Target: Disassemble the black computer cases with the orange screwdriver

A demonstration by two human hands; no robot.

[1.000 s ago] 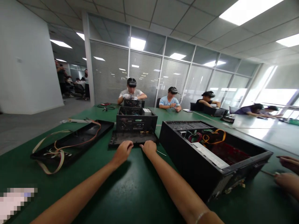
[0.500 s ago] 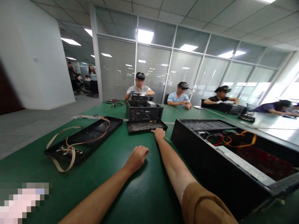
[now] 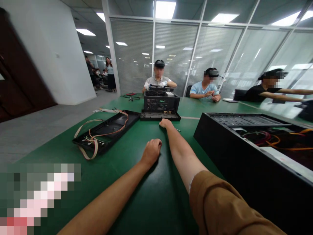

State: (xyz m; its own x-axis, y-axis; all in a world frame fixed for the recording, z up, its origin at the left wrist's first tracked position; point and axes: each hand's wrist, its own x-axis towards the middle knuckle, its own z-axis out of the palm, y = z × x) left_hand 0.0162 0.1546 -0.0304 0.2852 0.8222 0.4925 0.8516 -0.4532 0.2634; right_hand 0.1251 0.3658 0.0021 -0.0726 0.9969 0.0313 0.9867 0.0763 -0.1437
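My left hand [image 3: 152, 150] rests on the green table [image 3: 137, 195], fingers curled into a loose fist with nothing showing in it. My right hand [image 3: 165, 123] is stretched further forward, knuckles up and fingers bent down out of sight. It lies just short of a flat black panel [image 3: 160, 116] that sits in front of a small open black chassis [image 3: 161, 101]. A thin metal rod [image 3: 177, 130] lies on the table right beside my right wrist.
A large open black computer case [image 3: 244, 153] with red and orange wires stands close on my right. A black cover with ribbon cables [image 3: 107, 130] lies to the left. Three people sit working across the table; others stand in the far doorway.
My left hand has pulled back from the flat panel toward me and curled up. My right hand has slipped just off the panel's edge. The view has shifted left and nearer the table.
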